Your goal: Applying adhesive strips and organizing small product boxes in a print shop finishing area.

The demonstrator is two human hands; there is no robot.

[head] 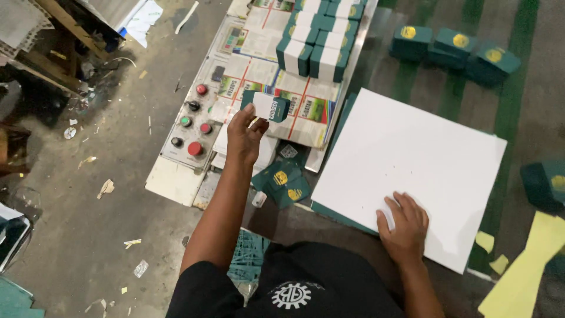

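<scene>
- Left hand [246, 136] raised over the machine top, fingers [250, 112] clenched on one small green-and-white carton [268, 106]; carton held in the air, tilted, its white face toward the camera.
- Carton hangs above printed flat sheets [294, 106] spread on the machine top, just short of the stacked rows.
- Stacked rows of like green-and-white cartons [321, 41] stand farther along the same surface, packed side by side, well beyond the held carton.
- Control panel [191, 126] lies just to the left of the left hand: red, green and black push buttons in a loose column.
- Right hand [405, 222] rests flat on a large white board [412, 165], fingers released and spread, grasping nothing; palm near the board's near edge.
- White board lies on the table [518, 118], covering a green sheet whose edge shows along its left side.
- Loose folded green cartons with a yellow round mark [283, 182] lie between the two forearms, below the left hand.
- Group of closed green boxes with yellow marks [456, 50] sits on the table beyond the board, well apart from both hands.
- Pale yellow paper strip [529, 265] lies at the right, near the board's corner.
- Floor [88, 206] on the left littered with paper scraps.
</scene>
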